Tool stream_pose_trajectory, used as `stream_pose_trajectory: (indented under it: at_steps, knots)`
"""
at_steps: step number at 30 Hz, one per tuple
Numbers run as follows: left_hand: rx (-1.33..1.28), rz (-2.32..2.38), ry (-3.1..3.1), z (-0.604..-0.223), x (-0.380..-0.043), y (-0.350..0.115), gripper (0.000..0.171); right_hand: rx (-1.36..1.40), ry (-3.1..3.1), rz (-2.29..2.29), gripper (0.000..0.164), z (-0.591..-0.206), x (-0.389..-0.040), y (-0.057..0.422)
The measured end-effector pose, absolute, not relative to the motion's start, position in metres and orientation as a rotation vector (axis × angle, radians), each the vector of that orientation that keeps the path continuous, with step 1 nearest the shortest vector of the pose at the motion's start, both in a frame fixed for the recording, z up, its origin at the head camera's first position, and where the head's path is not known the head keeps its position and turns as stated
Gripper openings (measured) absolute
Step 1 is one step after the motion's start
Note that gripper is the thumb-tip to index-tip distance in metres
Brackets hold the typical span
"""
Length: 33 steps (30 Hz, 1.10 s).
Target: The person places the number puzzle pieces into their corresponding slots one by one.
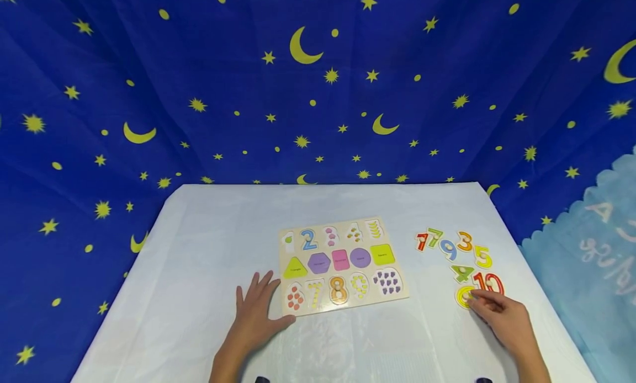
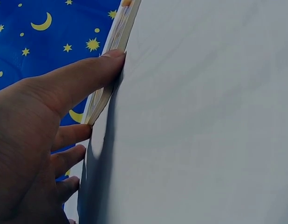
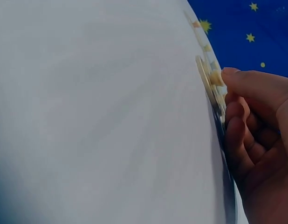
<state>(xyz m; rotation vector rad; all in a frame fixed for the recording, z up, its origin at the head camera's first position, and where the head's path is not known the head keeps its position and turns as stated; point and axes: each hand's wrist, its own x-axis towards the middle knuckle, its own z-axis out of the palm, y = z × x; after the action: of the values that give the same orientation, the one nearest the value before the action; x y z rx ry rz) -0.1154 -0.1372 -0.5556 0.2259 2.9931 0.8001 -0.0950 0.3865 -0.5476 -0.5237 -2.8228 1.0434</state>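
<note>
My left hand (image 1: 255, 315) lies spread at the near left corner of the wooden puzzle board (image 1: 366, 301). Its thumb (image 2: 99, 70) touches the board's near edge, while the other fingers reach along the left side. A blue 2 (image 1: 308, 240) and an orange 8 (image 1: 338, 290) sit in their places on the board. To the right, my right hand (image 1: 504, 317) pinches the small knob of a yellow number piece (image 1: 463, 302), its thumb and curled fingers at the knob. That piece's digit is partly covered by the fingertips.
Loose knobbed number pieces lie right of the board: a red 1 (image 1: 421, 240), green 7 (image 1: 434, 238), blue 9 (image 1: 448, 250), orange 3 (image 1: 464, 241), yellow 5 (image 1: 482, 256), green 4 (image 1: 462, 272) and red 10 (image 1: 488, 283). A star-patterned blue curtain (image 1: 278, 96) surrounds the white table (image 1: 189, 250).
</note>
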Motion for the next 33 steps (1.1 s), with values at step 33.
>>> stream_pose_trajectory:
  at_steps: [33]
  knots:
    - [0.219, 0.798, 2.992, -0.559, -0.116, -0.139, 0.091, -0.301, -2.900, 0.983, 0.037, -0.543, -0.105, 0.368]
